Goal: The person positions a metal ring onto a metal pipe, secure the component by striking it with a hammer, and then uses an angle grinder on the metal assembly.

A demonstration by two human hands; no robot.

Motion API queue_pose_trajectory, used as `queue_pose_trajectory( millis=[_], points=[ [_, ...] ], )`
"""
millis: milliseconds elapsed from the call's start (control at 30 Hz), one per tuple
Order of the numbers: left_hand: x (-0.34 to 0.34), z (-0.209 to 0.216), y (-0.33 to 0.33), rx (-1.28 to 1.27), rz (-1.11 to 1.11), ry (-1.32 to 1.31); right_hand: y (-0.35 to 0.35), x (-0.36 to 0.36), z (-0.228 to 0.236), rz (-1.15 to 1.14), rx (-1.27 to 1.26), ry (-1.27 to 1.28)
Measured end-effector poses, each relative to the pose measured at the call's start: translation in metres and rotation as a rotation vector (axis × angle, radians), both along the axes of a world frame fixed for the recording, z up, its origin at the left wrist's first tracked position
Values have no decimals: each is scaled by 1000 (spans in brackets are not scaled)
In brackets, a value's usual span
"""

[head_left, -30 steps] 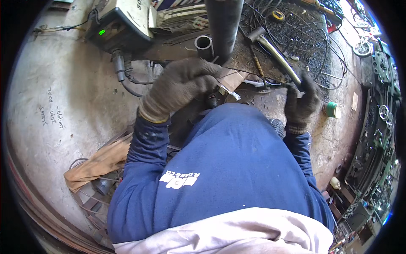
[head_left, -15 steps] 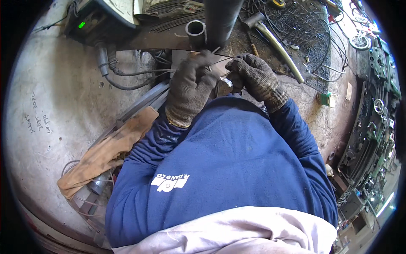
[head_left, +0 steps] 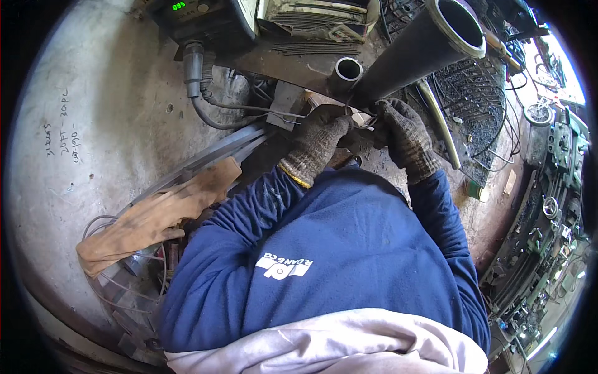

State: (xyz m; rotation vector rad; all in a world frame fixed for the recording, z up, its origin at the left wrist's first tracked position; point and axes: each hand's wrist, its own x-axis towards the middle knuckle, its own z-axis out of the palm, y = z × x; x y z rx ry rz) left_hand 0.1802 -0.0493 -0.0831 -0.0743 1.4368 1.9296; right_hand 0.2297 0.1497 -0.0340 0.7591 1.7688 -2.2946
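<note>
Both my hands wear dirty knitted work gloves and are close together in front of my chest, at the edge of the dark metal bench [head_left: 274, 65]. My right hand [head_left: 403, 134] is closed, its fingertips pinching a thin dark rod [head_left: 372, 120] that runs through the gap between the gloves. My left hand [head_left: 319, 138] faces it with curled fingers; what they hold is hidden. Just beyond the hands stand a short steel pipe [head_left: 341, 84] and a tall wide pipe [head_left: 398, 59], leaning to the right in view.
A welding machine [head_left: 208, 28] with a lit display and thick cable [head_left: 205, 115] is at upper left. Behind the pipes lies a tray of rods [head_left: 311, 28]. A hammer handle [head_left: 441, 128] crosses beside a black grate [head_left: 476, 106]. A tan leather piece [head_left: 162, 209] hangs over metal bars at left.
The view has shifted, so the bench and pipes appear further right and the tall pipe's open top shows. My left hand has lowered from its raised, blurred pose and come nearer the right.
</note>
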Motion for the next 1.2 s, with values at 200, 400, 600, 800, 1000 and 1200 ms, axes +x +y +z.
queue_pose_trajectory(
  millis=[200, 400, 600, 800, 1000, 1200],
  points=[
    [-10, -2, 11, -90, 9, 158, -10, 0, -10, -57, 3, -18],
    [-16, 9, 23, -45, 33, 147, -20, 4, -3, -102, -176, -74],
    [-17, 8, 31, 92, 169, 20, -1, 3, -13, 224, 771, 233],
    [-19, 24, 33, -82, 189, 53, 4, -7, -19, 157, 394, -108],
    [-28, 13, 7, -607, -16, 867, 3, -11, -31, -33, 128, -121],
    [-61, 3, 18, -758, -9, 1290, -9, -13, -22, -107, 177, -88]
  ],
)
